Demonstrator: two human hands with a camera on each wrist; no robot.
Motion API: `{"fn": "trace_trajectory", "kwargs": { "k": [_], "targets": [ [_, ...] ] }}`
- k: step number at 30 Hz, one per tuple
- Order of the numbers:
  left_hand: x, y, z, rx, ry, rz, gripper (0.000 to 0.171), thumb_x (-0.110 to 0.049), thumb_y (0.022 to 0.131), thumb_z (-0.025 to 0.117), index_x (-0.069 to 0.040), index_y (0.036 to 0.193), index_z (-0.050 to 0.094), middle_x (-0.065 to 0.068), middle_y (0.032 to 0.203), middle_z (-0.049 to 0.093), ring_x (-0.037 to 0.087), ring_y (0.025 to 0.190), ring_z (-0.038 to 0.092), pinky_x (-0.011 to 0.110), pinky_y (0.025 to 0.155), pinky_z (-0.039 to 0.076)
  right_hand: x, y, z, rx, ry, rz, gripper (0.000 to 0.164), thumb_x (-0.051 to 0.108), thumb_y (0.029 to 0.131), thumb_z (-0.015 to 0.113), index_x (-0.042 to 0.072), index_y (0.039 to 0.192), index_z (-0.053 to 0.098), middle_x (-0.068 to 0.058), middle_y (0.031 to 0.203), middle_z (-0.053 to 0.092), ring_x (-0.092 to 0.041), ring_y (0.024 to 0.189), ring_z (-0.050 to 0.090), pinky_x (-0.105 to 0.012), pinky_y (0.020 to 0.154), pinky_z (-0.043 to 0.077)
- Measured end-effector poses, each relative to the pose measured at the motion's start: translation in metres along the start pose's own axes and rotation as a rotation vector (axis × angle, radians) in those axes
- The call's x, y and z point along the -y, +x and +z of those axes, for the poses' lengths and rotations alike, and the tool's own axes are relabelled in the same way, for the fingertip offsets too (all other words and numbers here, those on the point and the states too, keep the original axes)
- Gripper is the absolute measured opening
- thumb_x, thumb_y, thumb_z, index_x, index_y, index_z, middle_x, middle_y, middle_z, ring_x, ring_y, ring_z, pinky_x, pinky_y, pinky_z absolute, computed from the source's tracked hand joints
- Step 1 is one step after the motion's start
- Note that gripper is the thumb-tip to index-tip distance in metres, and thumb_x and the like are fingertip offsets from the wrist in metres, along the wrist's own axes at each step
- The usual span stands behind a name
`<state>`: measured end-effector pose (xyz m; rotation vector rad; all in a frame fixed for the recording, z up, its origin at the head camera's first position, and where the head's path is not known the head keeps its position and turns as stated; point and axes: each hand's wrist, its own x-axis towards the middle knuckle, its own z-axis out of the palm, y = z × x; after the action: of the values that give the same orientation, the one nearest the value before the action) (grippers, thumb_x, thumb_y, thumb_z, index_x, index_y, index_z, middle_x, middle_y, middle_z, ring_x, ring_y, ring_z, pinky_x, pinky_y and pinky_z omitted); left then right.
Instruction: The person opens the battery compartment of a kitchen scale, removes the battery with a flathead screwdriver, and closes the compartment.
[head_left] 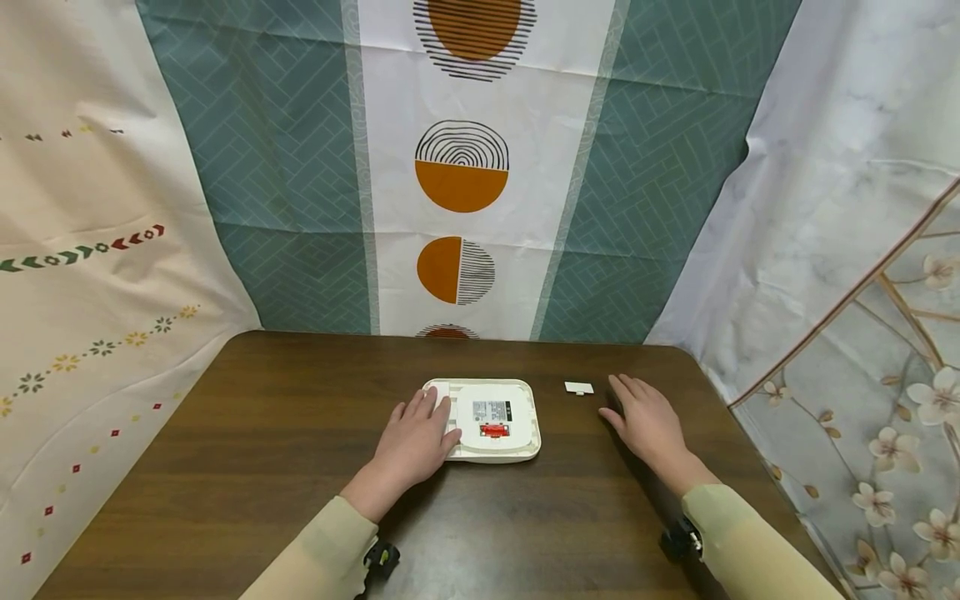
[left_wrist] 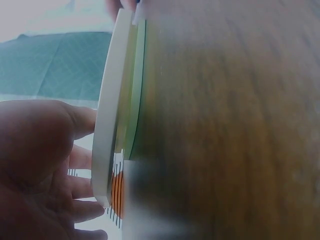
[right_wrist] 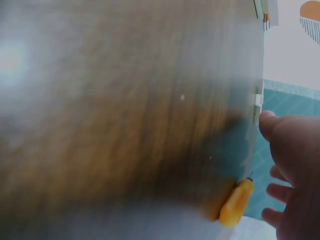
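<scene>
A white rounded-square device (head_left: 525, 417) lies on the table with a printed label facing up; it looks like the underside of a kitchen scale, though I cannot be sure. Its small compartment holds a red battery (head_left: 494, 430). My left hand (head_left: 420, 437) rests on the device's left part with fingers extended; the left wrist view shows its thumb and fingers along the device's edge (left_wrist: 107, 110). A small white battery cover (head_left: 579, 388) lies apart, right of the device. Just beyond it, my right hand (head_left: 648, 421) is spread low, near an orange-yellow handle (right_wrist: 235, 204) seen in the right wrist view.
Underneath everything is a dark brown wooden table (head_left: 285, 467) with rounded back corners. A green and white patterned cloth (head_left: 480, 208) hangs behind its back edge. Floral curtains (head_left: 885, 350) hang at the right, and a cream cloth (head_left: 97, 292) at the left.
</scene>
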<state>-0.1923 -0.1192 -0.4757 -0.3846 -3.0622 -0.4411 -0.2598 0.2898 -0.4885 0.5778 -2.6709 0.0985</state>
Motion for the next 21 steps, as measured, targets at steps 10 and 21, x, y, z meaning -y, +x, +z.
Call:
{"fn": "trace_trajectory", "kwargs": {
  "k": [10,21],
  "targets": [
    [0.0,-0.001,0.002,-0.012,0.002,0.008,0.064,-0.042,0.113,0.064,-0.002,0.162,0.053,0.026,0.172,0.039,0.046,0.161,0.033,0.068,0.127,0.03,-0.007,-0.02,-0.009,0.053,0.001,0.067,0.073,0.032,0.102,0.082,-0.005,0.158,0.054,-0.033,0.148,0.061,-0.053,0.136,0.058,-0.067,0.111,0.048],
    [-0.001,-0.003,-0.001,-0.014,0.005,0.006,0.063,-0.04,0.113,0.065,-0.002,0.162,0.054,0.026,0.172,0.04,0.046,0.161,0.034,0.068,0.126,0.031,-0.013,-0.035,-0.017,0.127,-0.011,0.172,0.073,0.035,0.102,0.082,-0.006,0.157,0.054,-0.033,0.144,0.062,-0.057,0.128,0.061,-0.073,0.103,0.05]
  ]
}}
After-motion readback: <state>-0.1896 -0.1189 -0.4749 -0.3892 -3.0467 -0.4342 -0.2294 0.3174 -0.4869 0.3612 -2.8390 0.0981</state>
